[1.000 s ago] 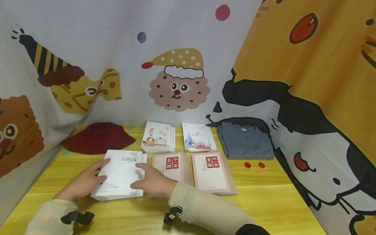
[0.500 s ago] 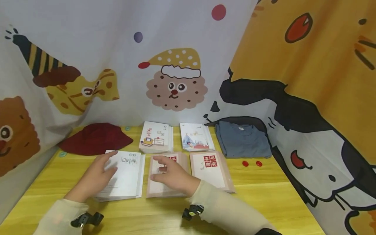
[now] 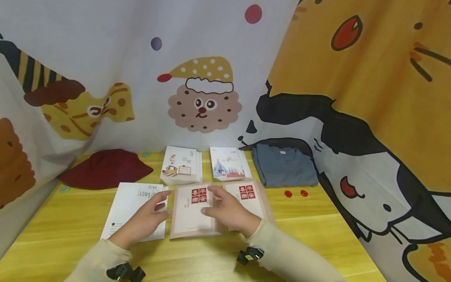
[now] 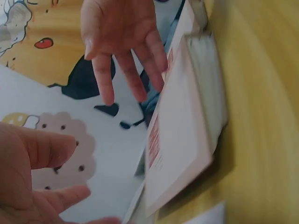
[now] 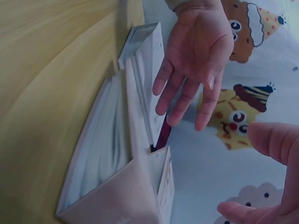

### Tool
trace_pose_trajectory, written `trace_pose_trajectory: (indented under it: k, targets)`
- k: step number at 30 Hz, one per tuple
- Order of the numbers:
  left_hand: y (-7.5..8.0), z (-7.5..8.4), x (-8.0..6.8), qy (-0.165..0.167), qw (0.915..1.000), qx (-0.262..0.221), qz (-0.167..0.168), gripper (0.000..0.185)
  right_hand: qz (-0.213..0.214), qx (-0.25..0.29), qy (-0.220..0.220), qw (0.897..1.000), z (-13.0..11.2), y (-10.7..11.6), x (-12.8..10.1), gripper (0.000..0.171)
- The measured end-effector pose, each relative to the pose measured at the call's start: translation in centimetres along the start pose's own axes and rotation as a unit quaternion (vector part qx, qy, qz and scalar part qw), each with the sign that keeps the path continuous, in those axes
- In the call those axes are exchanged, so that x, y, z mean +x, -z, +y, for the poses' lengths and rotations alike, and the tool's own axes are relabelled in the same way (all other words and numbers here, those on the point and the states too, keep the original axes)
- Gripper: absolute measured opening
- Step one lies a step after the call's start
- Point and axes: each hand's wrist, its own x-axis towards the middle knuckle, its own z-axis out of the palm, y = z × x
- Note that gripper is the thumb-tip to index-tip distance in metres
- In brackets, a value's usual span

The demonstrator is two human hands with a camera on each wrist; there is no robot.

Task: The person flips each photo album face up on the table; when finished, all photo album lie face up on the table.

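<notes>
A pale pink book [image 3: 193,219] with a red four-character block lies on the table between my hands. My left hand [image 3: 146,219] is at its left side, over the right part of a white book [image 3: 119,207]. My right hand [image 3: 230,207] is at its right edge, partly covering a second pink book [image 3: 256,196]. In the left wrist view, the fingers of the right hand [image 4: 124,37] are spread near the pink book's cover [image 4: 180,135]. The left hand [image 5: 196,60] looks loosely extended in the right wrist view. Neither hand grips anything.
Behind stand two stacks of white illustrated books, one left [image 3: 181,164] and one right [image 3: 230,164]. A dark red hat [image 3: 107,168] lies at the back left, a folded blue-grey shirt [image 3: 285,166] at the back right. Two red buttons [image 3: 288,194] lie before the shirt. A printed curtain [image 3: 141,23] hangs behind.
My hands let go of the white book at the left and moved right, to either side of the middle pink book. The view turned slightly right.
</notes>
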Motion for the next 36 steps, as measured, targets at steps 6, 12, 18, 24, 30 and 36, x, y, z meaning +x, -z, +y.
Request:
trace_pose_trajectory:
  k: [6, 12, 18, 24, 30, 36]
  targets:
    - [-1.6, -0.2, 0.6, 0.042, 0.9979, -0.048, -0.009, 0.071, -0.014, 0.01, -0.012, 1.0, 1.2, 0.3, -0.4, 0.082]
    - [-2.7, -0.2, 1.4, 0.084, 0.9941, -0.068, 0.011, 0.075, -0.024, 0.001, -0.017, 1.0, 2.0, -0.5, -0.4, 0.086]
    - [-3.5, -0.4, 2.4, 0.1, 0.99, -0.096, 0.027, 0.073, -0.023, -0.001, -0.016, 1.0, 2.1, -0.8, -0.4, 0.091]
    - [-4.0, -0.4, 2.8, 0.1, 0.99, -0.096, 0.027, 0.073, -0.028, 0.008, -0.021, 0.999, 2.1, -0.9, -0.4, 0.093]
    - [-4.0, -0.6, 3.1, 0.104, 0.9879, -0.113, 0.022, 0.074, -0.031, 0.018, -0.022, 0.999, 2.1, -1.0, -0.4, 0.094]
    - [-3.9, -0.8, 3.2, 0.109, 0.9847, -0.134, 0.021, 0.074, -0.027, 0.022, -0.024, 0.999, 2.0, -1.1, -0.3, 0.094]
